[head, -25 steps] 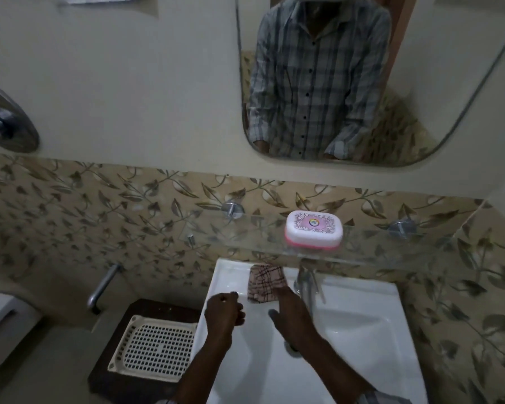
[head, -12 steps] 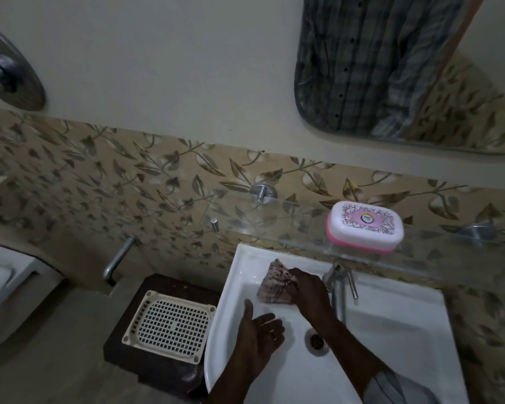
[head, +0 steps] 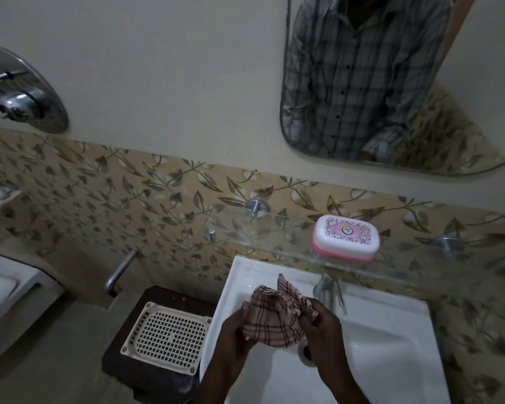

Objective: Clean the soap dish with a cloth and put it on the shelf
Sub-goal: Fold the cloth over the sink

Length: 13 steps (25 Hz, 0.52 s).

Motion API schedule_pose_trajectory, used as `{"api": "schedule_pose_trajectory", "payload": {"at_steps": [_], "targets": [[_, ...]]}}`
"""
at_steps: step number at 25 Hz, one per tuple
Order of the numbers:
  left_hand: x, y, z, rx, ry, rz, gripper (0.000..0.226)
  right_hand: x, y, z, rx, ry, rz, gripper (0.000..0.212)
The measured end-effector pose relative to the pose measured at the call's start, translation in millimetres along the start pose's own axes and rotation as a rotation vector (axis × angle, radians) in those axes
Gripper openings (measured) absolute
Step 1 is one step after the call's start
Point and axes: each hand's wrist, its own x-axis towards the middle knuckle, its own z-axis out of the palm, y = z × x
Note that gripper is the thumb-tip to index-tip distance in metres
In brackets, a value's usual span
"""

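A white soap dish [head: 346, 237] with a pink base and patterned lid stands closed on the glass shelf [head: 277, 243] above the sink. Below it, over the white basin [head: 391, 339], I hold a pink checked cloth [head: 274, 316] between both hands. My left hand [head: 235, 333] grips its left side and my right hand [head: 321, 328] pinches its right edge. The cloth is bunched and lifted off the basin. Both hands are well below the soap dish and do not touch it.
A chrome tap [head: 330, 290] rises at the basin's back, just right of the cloth. A cream perforated tray [head: 166, 336] lies on a dark stool left of the basin. A wall mirror [head: 391, 83] hangs above, a shower valve [head: 24, 91] at far left.
My right hand has lifted the cloth from the basin's back ledge, and my left hand has come up to grip it too. The camera has tilted and moved closer.
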Motion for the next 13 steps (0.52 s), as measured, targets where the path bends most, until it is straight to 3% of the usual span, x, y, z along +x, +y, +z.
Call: {"api": "schedule_pose_trajectory", "payload": {"at_steps": [4, 7, 10, 13], "targets": [[-10.3, 28.3, 26.9, 0.154, -0.104, -0.075, 0.06, -3.5, -8.3, -5.0, 0.009, -0.083, -0.057, 0.032], [-9.9, 36.8, 56.1, 0.268, 0.047, -0.054, 0.039, -8.2, -8.5, 3.5, 0.015, -0.127, -0.059, 0.042], [-12.5, 41.5, 76.0, 0.434, 0.207, 0.01, 0.037, -12.8, -5.2, 3.3, 0.318, -0.195, 0.025, 0.045], [-22.1, 55.4, 94.7, 0.737, 0.185, 0.179, 0.04, -5.8, -1.6, -10.0, 0.682, -0.095, 0.261, 0.053]]}}
